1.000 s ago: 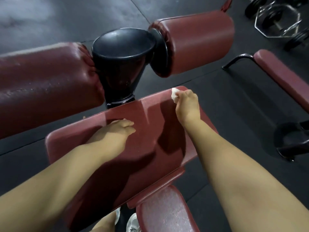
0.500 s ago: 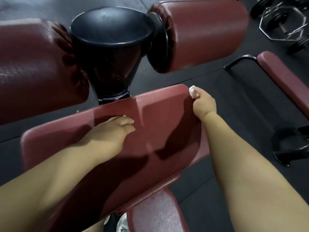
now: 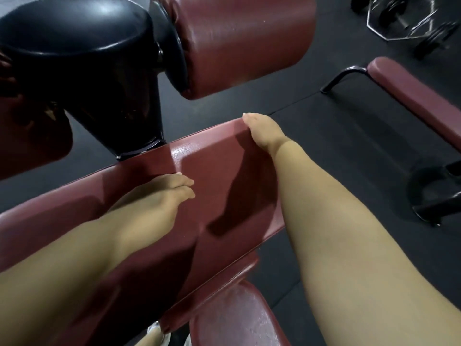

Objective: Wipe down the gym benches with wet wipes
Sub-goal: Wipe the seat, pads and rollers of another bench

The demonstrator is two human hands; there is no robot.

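The maroon bench pad [image 3: 214,171] runs diagonally across the middle of the head view, shiny and a bit wet looking near its far edge. The left hand [image 3: 159,193] lies flat on top of the pad around the middle, fingers straight and together, pressing down with nothing in it. The right hand [image 3: 264,132] is at the pad's far right corner, curled over the edge with the fingers wrapped down the side. The wipe isn't visible at all in this view, so I honestly can't tell if that hand is clamped on a wipe or just on the corner of the pad itself.

Past the pad there's a big black glossy post [image 3: 99,71] with a maroon roller cushion [image 3: 247,41] sticking out to the right of it and another roller [image 3: 27,136] partly cut off on the left. A smaller maroon seat pad [image 3: 237,318] sits just below the main pad at the bottom of the frame. Off to the right, a second maroon bench [image 3: 419,93] stands well apart on the dark rubber floor [image 3: 336,146], with a black frame foot [image 3: 434,196] near it. Top right corner has some barbell gear [image 3: 404,18], too blurry to say much
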